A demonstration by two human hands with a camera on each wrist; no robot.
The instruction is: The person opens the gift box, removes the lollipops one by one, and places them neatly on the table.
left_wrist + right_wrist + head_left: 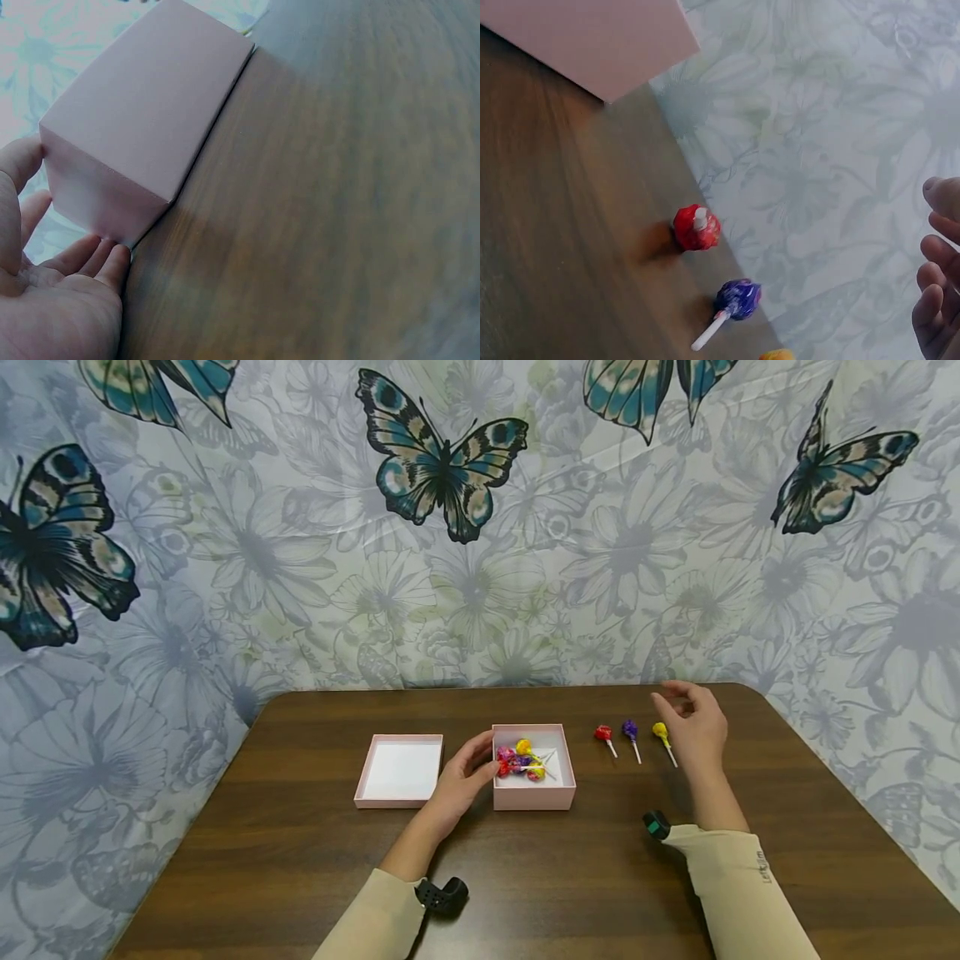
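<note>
A pink box (534,799) with a white inside stands on the table and holds several wrapped lollipops (517,762) in mixed colours. My left hand (459,783) touches the box's left side with its fingertips, the thumb near the front corner; in the left wrist view the fingers lie along the pink end wall. Right of the box, a red lollipop (603,733), a purple lollipop (630,729) and a yellow lollipop (660,731) lie in a row, sticks toward me. Just beyond the yellow one, my right hand (697,727) hovers with loosely bent fingers and nothing visible in them.
The box's lid (399,768), white inside with a pink rim, lies left of the box. Both stand on a brown wooden table (300,860) with rounded far corners. A flowered cloth with butterflies (450,468) hangs behind the far edge.
</note>
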